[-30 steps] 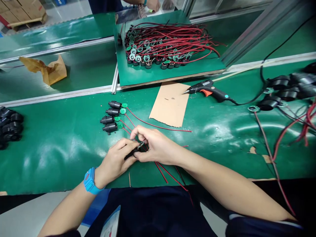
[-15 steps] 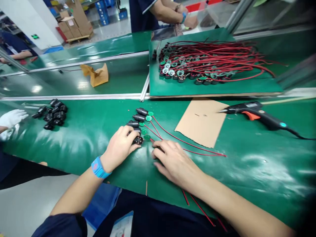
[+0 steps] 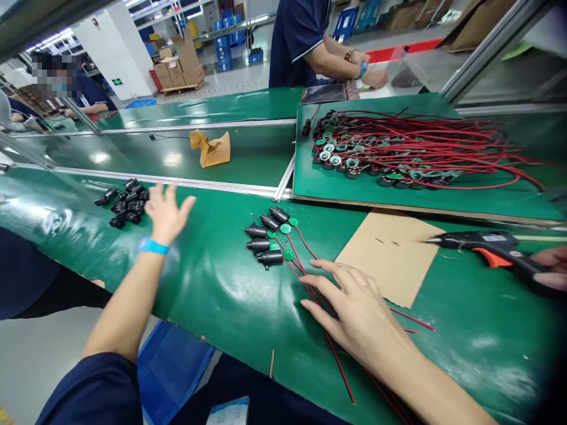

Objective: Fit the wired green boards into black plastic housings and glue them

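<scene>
My left hand [image 3: 166, 212] is raised with fingers spread and holds nothing. It is nearest to a pile of black plastic housings [image 3: 129, 203] at the left of the bench. My right hand [image 3: 349, 301] reaches over the red wires [image 3: 334, 354], its fingers apart; whether it touches them I cannot tell. Several black cylindrical parts [image 3: 269, 258] lie in a slanted row at mid-bench. Small green circuit boards [image 3: 289, 255] sit at their right ends, with red wires running off beneath my right hand.
A glue gun [image 3: 482, 241] rests with its nozzle over a cardboard sheet [image 3: 390, 260]; another person's hand [image 3: 551, 260] is at its handle. Wired parts [image 3: 411, 147] heap on a raised green board. Yellow paper [image 3: 215, 150] lies behind the rail. A co-worker [image 3: 305, 41] stands across the bench.
My left hand has left the row of black parts and swung left toward the pile. My right hand has opened out. A hand has appeared at the glue gun; the white-gloved hand is gone.
</scene>
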`<state>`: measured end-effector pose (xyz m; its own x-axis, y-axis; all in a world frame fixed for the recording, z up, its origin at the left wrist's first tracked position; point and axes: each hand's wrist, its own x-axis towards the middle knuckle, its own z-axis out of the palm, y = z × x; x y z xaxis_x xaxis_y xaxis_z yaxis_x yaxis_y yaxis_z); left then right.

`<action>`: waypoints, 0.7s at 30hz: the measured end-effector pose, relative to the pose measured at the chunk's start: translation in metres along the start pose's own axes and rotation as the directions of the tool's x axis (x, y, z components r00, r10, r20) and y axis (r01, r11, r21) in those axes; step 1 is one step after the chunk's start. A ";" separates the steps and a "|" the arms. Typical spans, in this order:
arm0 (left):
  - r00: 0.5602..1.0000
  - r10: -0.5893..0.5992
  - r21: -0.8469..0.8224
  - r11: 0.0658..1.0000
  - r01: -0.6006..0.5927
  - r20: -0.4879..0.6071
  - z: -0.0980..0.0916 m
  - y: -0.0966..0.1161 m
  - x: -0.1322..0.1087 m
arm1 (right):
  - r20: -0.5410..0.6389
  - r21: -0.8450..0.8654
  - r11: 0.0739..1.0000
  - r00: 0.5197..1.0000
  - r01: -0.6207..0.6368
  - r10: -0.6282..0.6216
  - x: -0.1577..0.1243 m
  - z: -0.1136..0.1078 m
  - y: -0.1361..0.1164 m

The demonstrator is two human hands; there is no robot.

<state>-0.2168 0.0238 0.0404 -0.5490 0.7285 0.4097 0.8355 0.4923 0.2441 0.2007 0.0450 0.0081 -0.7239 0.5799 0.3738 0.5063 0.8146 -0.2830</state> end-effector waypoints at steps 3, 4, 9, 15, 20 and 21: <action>0.925 -0.375 0.042 0.925 0.377 -0.060 -0.001 -0.075 0.033 | -0.029 0.059 0.998 0.999 0.019 -0.017 0.004 -0.004 -0.002; 0.909 -0.413 0.040 0.909 0.415 -0.051 -0.003 -0.093 0.036 | -0.037 0.072 0.997 0.999 0.020 -0.017 0.005 -0.005 -0.002; 0.941 -0.328 -0.002 0.944 0.329 0.081 -0.007 -0.121 0.021 | -0.027 0.120 0.992 0.998 -0.045 0.048 0.005 -0.012 -0.004; 0.983 0.125 -0.084 0.990 -0.115 0.132 0.019 -0.098 -0.005 | 0.022 0.062 0.981 0.983 -0.181 0.180 0.021 -0.039 0.029; 0.976 0.199 -0.056 0.979 -0.194 0.087 0.021 -0.041 -0.030 | -0.195 -0.291 0.864 0.910 -0.410 0.366 0.060 -0.056 0.121; 0.970 0.232 -0.062 0.972 -0.228 0.067 0.018 -0.031 -0.033 | -0.217 -0.324 0.840 0.898 -0.436 0.383 0.068 -0.058 0.138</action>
<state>-0.2253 -0.0068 0.0038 -0.3404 0.8532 0.3953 0.9385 0.2826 0.1983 0.2484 0.1978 0.0459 -0.3549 0.8359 0.4188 0.8925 0.4362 -0.1143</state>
